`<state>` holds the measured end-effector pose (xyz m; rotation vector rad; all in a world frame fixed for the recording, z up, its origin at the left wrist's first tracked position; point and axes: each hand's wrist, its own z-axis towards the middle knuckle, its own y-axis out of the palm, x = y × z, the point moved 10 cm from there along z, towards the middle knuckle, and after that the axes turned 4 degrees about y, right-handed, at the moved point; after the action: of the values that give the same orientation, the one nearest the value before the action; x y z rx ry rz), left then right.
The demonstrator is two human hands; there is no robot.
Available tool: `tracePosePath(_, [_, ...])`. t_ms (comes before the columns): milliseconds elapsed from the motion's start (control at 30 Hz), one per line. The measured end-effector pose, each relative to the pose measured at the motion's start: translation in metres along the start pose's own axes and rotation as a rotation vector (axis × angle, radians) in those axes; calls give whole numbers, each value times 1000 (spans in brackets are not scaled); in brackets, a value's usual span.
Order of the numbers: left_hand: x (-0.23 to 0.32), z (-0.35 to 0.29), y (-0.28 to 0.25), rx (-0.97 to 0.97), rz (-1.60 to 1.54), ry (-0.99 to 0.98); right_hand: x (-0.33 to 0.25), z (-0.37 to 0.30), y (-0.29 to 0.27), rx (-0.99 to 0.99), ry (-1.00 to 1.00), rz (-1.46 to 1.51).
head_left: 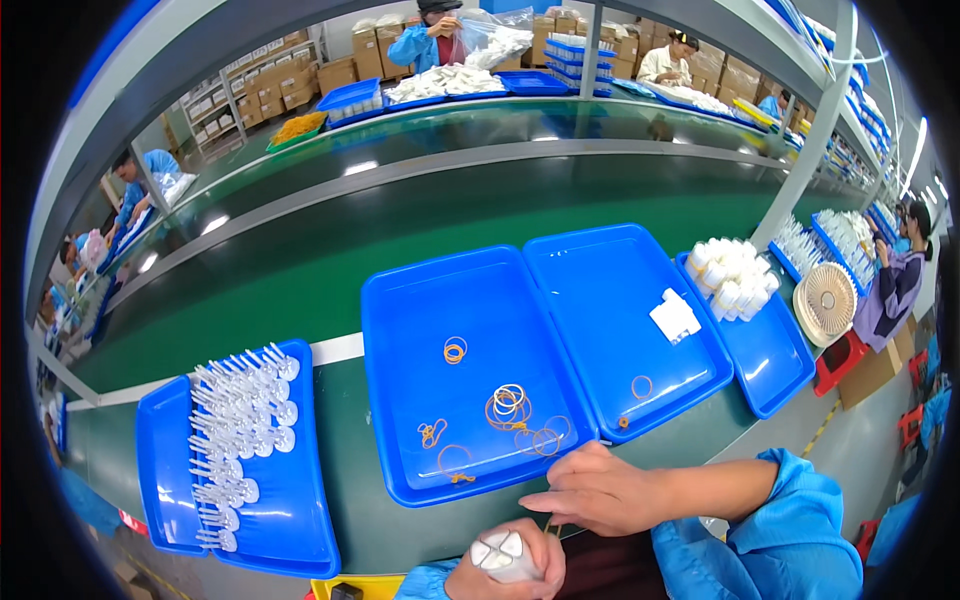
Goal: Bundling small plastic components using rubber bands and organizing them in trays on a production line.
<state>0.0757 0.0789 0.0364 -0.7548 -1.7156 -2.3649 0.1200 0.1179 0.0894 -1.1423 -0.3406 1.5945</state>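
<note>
At the lower edge, my left hand (pixel 535 577) is closed around a bundle of white plastic parts (pixel 497 553), its ends facing up. Just above it, my right hand (pixel 600 492) has its fingers drawn together on a thin yellowish rubber band (pixel 552 524) beside the bundle. Several loose orange and pale rubber bands (pixel 508 402) lie in the blue tray (pixel 440 300) ahead of my hands. In the adjoining blue tray (pixel 590 270) are a white block-like bundle (pixel 675 316) and a rubber band (pixel 641 386).
At left, a blue tray (pixel 290 520) holds rows of clear round-based parts with thin stems (pixel 245 430). White bundles (pixel 732 275) are heaped in another blue tray (pixel 775 365) at right. Beyond runs a green conveyor belt (pixel 450 215); people work across it. A round slotted cream part (pixel 826 300) stands farther right.
</note>
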Motion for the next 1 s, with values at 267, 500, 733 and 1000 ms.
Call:
tracePosePath(267, [13,0,26,-195,693,130,60,-52,-29,306,524,1564])
tracePosePath(500, [-3,38,13,164,1601,151,-6,-31,-46,-174,234,427])
tracePosePath(733, [1,24,7,399,548,136,-22,-74,-2,-168,121,1582])
tracePosePath(1000, [-24,23,23,140,2147,188,26,-72,-29,-91,482,889])
